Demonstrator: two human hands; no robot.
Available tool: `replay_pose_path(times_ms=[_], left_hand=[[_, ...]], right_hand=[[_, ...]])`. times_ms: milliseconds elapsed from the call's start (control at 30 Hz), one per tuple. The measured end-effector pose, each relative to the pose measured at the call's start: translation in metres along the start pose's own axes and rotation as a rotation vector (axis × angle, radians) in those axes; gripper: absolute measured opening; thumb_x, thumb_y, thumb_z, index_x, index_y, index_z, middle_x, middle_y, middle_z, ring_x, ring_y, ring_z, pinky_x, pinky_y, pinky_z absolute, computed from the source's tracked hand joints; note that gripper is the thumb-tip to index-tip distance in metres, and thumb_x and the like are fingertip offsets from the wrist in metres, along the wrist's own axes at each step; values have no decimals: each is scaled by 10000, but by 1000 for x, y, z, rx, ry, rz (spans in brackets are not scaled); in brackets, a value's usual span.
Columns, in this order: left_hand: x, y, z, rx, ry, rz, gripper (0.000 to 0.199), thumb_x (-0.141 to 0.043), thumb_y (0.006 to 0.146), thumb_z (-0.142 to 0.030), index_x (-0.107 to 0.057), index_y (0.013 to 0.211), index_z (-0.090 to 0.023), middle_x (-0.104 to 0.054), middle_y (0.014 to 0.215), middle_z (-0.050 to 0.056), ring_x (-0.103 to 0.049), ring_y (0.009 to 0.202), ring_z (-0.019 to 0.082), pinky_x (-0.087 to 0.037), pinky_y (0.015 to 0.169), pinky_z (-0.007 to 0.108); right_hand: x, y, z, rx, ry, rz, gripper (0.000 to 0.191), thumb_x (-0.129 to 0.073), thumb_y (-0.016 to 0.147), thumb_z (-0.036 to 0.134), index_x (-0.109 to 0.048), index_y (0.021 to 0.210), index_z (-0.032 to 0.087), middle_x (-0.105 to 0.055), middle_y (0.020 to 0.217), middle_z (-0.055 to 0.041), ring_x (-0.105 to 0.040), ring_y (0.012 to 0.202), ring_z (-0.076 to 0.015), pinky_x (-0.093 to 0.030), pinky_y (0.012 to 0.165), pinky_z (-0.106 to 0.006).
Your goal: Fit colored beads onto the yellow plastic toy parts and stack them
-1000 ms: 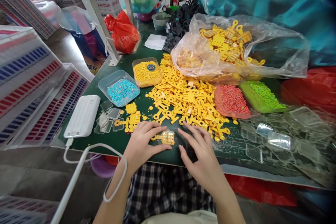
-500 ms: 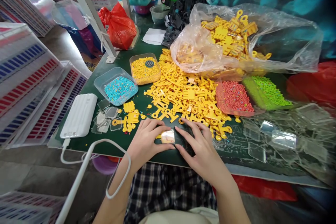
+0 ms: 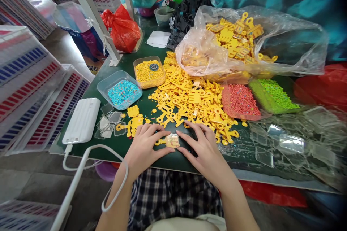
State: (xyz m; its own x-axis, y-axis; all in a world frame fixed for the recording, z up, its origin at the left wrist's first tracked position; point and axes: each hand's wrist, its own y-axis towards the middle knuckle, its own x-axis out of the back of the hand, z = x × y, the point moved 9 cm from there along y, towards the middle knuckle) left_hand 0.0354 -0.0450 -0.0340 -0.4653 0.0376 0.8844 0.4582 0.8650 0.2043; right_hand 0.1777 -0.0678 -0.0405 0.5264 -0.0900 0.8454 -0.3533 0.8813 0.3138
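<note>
A small yellow plastic piece with a ring end and a shiny clear cover [image 3: 172, 140] lies at the table's near edge, between my two hands. My left hand [image 3: 146, 145] pinches its left part between thumb and forefinger, with the ring sticking out towards the palm. From the other side my right hand [image 3: 202, 146] has its thumb and forefinger tips on the right edge. Just beyond the hands spreads a heap of yellow ring-ended pieces [image 3: 189, 97]. Several loose yellow pieces [image 3: 135, 120] and clear square covers [image 3: 110, 119] are left of my left hand.
Trays of blue beads [image 3: 122, 92], yellow beads [image 3: 149, 73], red beads [image 3: 241, 100] and green beads [image 3: 279, 94] stand around the heap. More clear covers [image 3: 292, 142] lie right. A white power bank [image 3: 82, 120] has a cable looping over my left forearm. Behind is a plastic bag [image 3: 200, 57].
My left fingers have shifted slightly left, so more of the yellow piece and its ring shows. My right fingertips have moved left onto the piece's right edge.
</note>
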Motion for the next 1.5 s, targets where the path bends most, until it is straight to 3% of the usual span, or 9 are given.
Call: replay_pose_path(times_ms=[500, 633, 800, 900, 967, 1067, 1200, 1333, 1500], left_hand=[[0, 13, -2, -152, 37, 39, 375, -732, 756, -555, -729, 963, -243, -719, 958, 32, -602, 876, 212, -433, 796, 350], [18, 15, -15, -283, 6, -123, 283, -732, 774, -500, -728, 892, -243, -719, 887, 25, -614, 807, 194, -439, 768, 341], [38, 12, -51, -467, -34, -302, 264, -685, 843, -456, -696, 1037, -277, -728, 957, 24, -636, 838, 202, -452, 814, 347], [34, 14, -49, -465, -40, -313, 428, -622, 864, -542, -627, 1211, -292, -716, 1073, 50, -645, 940, 240, -471, 868, 371], [33, 15, -33, -394, -51, -354, 464, -578, 879, -571, -602, 1248, -291, -704, 1101, 63, -643, 975, 258, -484, 878, 388], [33, 11, -4, -281, -86, -414, 367, -542, 906, -544, -646, 1153, -293, -704, 1056, 55, -653, 959, 257, -507, 847, 386], [33, 3, 12, -205, -129, -441, 312, -527, 918, -521, -685, 1046, -284, -715, 1011, 45, -671, 910, 240, -518, 828, 382], [35, 0, 12, -177, -145, -461, 297, -544, 912, -513, -701, 994, -274, -719, 981, 37, -678, 886, 231, -518, 830, 377], [34, -1, 20, -159, -147, -471, 262, -521, 925, -489, -681, 1008, -299, -705, 1005, 21, -672, 908, 234, -520, 817, 376]], right_hand=[[5, 16, 4, -24, -73, 44, 225, -680, 845, 335, -710, 1064, 292, -564, 1262, -110, -491, 1150, -323, -480, 919, -549], [16, 23, 13, -88, 117, 53, 177, -682, 843, 304, -646, 999, 228, -639, 1073, -76, -547, 1035, -252, -496, 903, -454], [28, 3, 7, -290, 656, -58, 102, -503, 937, 315, -523, 989, 229, -651, 805, 15, -626, 760, -142, -523, 699, -281], [60, -24, -42, -429, 693, -257, 244, -500, 914, 460, -536, 982, 229, -682, 778, 9, -661, 689, -146, -529, 627, -268], [116, -52, -104, -611, 430, -545, 352, -552, 846, 559, -557, 926, 217, -697, 773, -12, -677, 681, -172, -542, 628, -290], [209, -80, -194, -778, 191, -812, 370, -481, 906, 501, -531, 1072, 174, -683, 1037, -113, -671, 948, -214, -531, 807, -342], [290, -93, -287, -1002, -42, -890, 408, -497, 954, 375, -483, 1268, 114, -591, 1230, -158, -580, 1133, -250, -460, 968, -442], [293, -88, -334, -1092, -149, -703, 366, -590, 931, 372, -562, 1238, 173, -582, 1246, -90, -600, 1066, -224, -518, 900, -454], [272, -98, -348, -1060, -284, -477, 356, -585, 935, 372, -566, 1231, 175, -587, 1236, -90, -608, 1044, -214, -533, 875, -430]])
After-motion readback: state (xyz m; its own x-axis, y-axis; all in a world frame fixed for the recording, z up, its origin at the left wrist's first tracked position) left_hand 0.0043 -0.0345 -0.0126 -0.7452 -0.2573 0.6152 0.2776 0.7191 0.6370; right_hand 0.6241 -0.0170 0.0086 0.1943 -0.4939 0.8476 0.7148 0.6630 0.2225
